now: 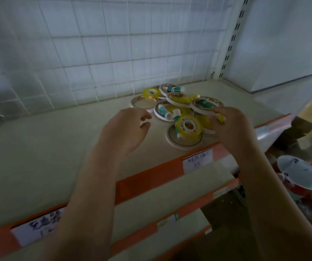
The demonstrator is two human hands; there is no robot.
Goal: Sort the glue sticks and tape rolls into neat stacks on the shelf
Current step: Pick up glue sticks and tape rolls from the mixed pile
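Both your forearms reach in over the orange shelf edge (151, 178) and its handwritten price tag (197, 162), and nothing is sorted yet: this is the very start, the first pick out of the pile. Your left hand (125, 130) hovers above the bare shelf (57, 140), fingers loosely curled and holding nothing, their tips just short of the heap. Your right hand (232, 129) is in the thick of it, fingers bent down over the near right side of the pile; they look to be pinching the edge of a yellow tape roll (220, 117), though the hand hides the contact, so I can't say how firm that grip is.

Just left of those right fingertips a yellow roll with a white hub (188, 126) leans on a flat white ring (184, 141). Just beyond the fingertips a teal glue stick (205, 104) lies across a printed disc (207, 106), and ahead of your left fingers another teal and white glue tube (165, 113) lies tangled among more rolls. Farther still, a yellow roll (151, 93) sits at the back beside one more glue stick (174, 89), all close to the wire grid back panel (113, 44).

Next move, as I judge it: lift that roll clear without dragging its neighbours, and use the left hand to steady the heap or start a stack on the open shelf under it.
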